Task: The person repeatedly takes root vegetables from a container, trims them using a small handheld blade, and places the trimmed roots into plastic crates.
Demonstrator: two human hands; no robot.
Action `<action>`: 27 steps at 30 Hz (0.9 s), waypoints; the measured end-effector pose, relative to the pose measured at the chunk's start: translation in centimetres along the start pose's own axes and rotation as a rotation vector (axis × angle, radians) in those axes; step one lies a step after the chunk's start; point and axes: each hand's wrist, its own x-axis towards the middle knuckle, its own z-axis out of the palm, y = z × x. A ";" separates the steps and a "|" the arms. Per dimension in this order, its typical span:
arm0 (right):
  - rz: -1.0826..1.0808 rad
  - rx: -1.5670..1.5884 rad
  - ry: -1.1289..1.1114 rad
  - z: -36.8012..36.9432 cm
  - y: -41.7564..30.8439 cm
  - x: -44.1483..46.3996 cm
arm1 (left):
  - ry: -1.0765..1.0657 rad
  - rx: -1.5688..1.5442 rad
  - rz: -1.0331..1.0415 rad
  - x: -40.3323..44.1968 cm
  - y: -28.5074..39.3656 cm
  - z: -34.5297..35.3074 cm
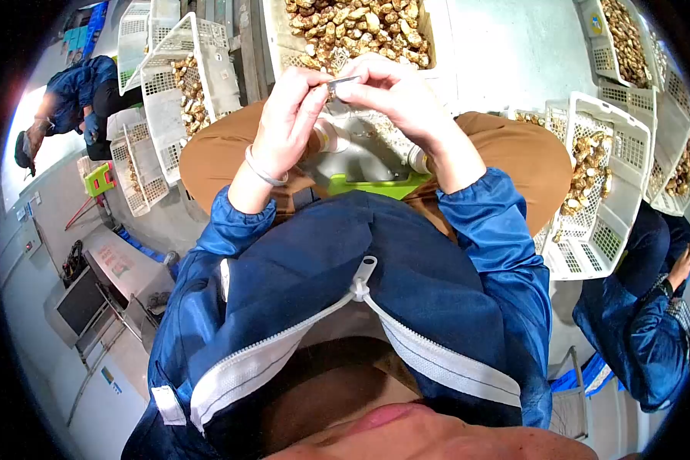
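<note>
Blade and piece meet at the fingertips, the left hand pinching the small brown piece while the right hand seems to grip the blade between thumb and fingers; how far those right fingers wrap around it is hidden. The piece sits between the two hands, mostly covered, so its full shape cannot be told. Just beyond the hands is a tray heaped with pale and brown lumps that look like mushrooms. If the piece is of that kind, it should be light, firm but a little springy, easily bruised or snapped, and perhaps slick where damp or gritty where soil clings. A gentle pinch on the thicker, sturdier part would suit it best, fingertips kept off the side facing the edge; the blade looks thin and stiff, best held well back from that edge. Below the hands, between the knees, shows a green rim. Well left of the left hand and well right of the right hand stand mesh crates with more lumps, a co-worker past the left ones and another below the right.
</note>
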 end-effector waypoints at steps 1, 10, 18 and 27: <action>0.011 0.029 -0.009 0.0 -0.3 0.0 | -0.003 -0.094 -0.051 -0.1 0.0 0.0; -0.062 -0.126 0.072 0.7 -0.1 -0.2 | 0.037 -0.485 -0.412 -0.7 -0.5 1.1; -0.239 -0.102 0.050 1.0 0.6 0.6 | 0.094 -0.688 -0.591 -0.1 0.7 1.0; -0.070 -0.086 0.076 1.5 0.6 0.6 | 0.163 -1.329 -0.870 -0.8 1.0 1.4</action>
